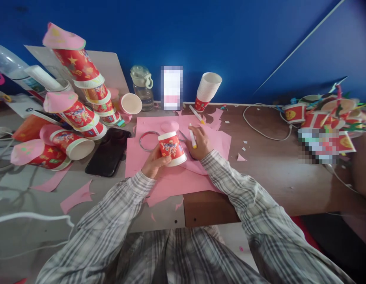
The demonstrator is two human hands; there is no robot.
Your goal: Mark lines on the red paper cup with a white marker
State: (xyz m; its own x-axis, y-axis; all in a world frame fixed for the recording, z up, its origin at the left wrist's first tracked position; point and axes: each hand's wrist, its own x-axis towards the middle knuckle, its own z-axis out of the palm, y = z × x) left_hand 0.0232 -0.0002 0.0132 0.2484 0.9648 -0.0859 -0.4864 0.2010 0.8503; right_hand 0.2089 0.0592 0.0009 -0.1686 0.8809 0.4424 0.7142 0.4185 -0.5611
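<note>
My left hand [155, 163] is wrapped around a red paper cup [171, 148] with a printed figure, tilted with its wider white rim toward me. Just right of it, my right hand [201, 142] is closed on a white marker [193, 137] with a yellow end. Scissors [183, 136] show partly between the cup and my right hand; their handles are mostly hidden. Under both hands lie sheets of pink paper [177, 183]. A roll of tape [149, 141] and a rounded pink piece [170, 126] rest on them.
Stacked red cups with pink paper cones [79, 67] lean at left, near a black phone [109, 152]. Behind stand a water bottle [142, 88], a lit screen [171, 87] and nested paper cups [208, 90]. Cup crafts [322, 114] and a white cable [268, 136] lie right.
</note>
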